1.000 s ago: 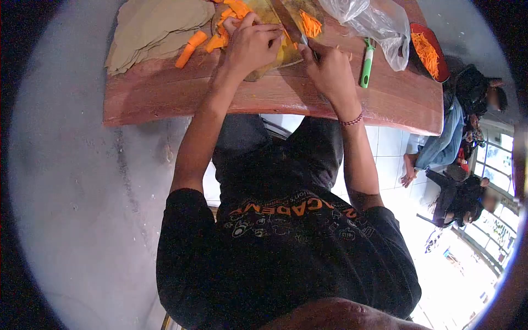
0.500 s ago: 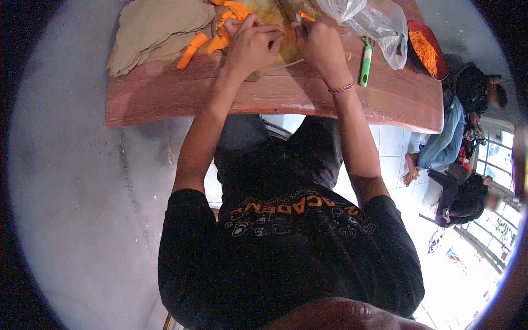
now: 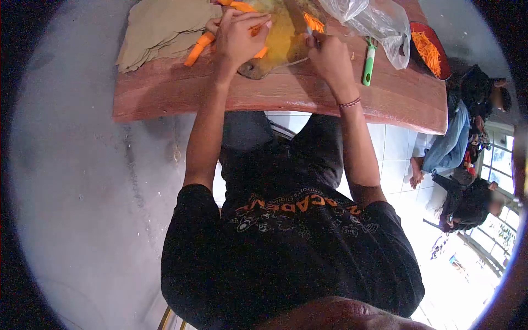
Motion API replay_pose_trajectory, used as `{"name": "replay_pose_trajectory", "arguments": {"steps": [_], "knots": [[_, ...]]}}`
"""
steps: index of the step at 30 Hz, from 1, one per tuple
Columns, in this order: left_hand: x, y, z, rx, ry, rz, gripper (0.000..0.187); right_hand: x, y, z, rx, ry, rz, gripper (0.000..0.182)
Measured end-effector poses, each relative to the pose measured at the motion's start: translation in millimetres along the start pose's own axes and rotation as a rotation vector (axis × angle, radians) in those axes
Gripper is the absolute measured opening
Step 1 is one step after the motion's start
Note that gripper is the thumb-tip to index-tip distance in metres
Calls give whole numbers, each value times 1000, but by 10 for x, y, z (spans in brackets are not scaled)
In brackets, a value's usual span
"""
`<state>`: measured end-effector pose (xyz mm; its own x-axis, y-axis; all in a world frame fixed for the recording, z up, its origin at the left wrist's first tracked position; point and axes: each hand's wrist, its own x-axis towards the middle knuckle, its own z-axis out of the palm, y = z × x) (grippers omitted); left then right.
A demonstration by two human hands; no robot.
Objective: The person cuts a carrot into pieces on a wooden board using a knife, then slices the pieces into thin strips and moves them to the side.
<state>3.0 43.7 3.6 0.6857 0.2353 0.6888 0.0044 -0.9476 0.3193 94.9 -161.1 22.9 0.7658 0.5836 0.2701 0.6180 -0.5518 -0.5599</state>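
Note:
A wooden cutting board lies on the table in front of me. My left hand is over its left side, fingers stretched and apart above orange carrot slices; its palm is hidden. On the right of the board my right hand is closed round a knife, of which only a short bit of blade shows. Just beyond that blade sits a small heap of carrot shreds. Another carrot strip lies left of my left hand, partly on brown paper.
Layered brown paper sheets cover the table's left. To the right are a green-handled peeler, a clear plastic bag and a red-rimmed dish of shredded carrot. The wooden table ends near my lap. Two people sit far right.
My hands have moved apart: the left leftward over the slices, the right slightly right and nearer to me. More of the board and the heap of shreds now shows between them.

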Motion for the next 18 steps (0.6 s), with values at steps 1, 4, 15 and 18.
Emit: {"name": "replay_pose_trajectory", "arguments": {"steps": [1, 4, 15, 18], "knots": [[-1, -80, -19, 4, -2, 1, 20, 8, 31, -29, 4, 0, 0, 36], [76, -165, -113, 138, -161, -25, 23, 45, 51, -114, -27, 39, 13, 38], [369, 102, -218, 425, -543, 62, 29, -113, -61, -209, 94, 24, 31, 39], [369, 176, -187, 553, -567, 134, 22, -143, 14, -172, 120, 68, -12, 38]]}}
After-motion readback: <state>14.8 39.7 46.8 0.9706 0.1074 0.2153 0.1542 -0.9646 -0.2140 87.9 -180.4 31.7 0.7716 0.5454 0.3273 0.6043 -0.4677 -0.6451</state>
